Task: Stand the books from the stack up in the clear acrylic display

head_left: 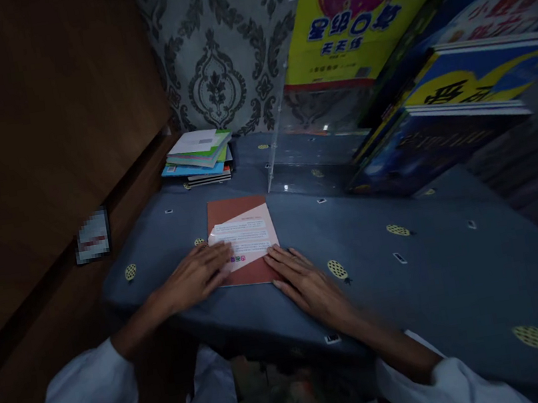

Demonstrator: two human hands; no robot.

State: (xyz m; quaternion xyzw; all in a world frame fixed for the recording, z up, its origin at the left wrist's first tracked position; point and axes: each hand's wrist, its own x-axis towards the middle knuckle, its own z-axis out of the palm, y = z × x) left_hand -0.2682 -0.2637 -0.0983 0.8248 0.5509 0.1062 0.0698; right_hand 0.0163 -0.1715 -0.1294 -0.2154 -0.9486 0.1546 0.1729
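Note:
A thin book (237,209) with a reddish-brown and pale pink cover lies flat near the front edge of the table. Printed text on its cover reads upside down from here. My left hand (199,274) rests over the book's lower left part, fingers stretched out and flat. On the lower right edge of the same cover lies my right hand (306,280), its fingers extended and slightly apart. Neither hand grips the book; both press or rest on it from above.
A dark blue cloth with pineapple prints covers the table (360,269). At the back left stands a small stack of books (198,153). A clear acrylic rack (312,154) holds upright books (463,81) at the right. A wooden panel (45,127) borders the left side.

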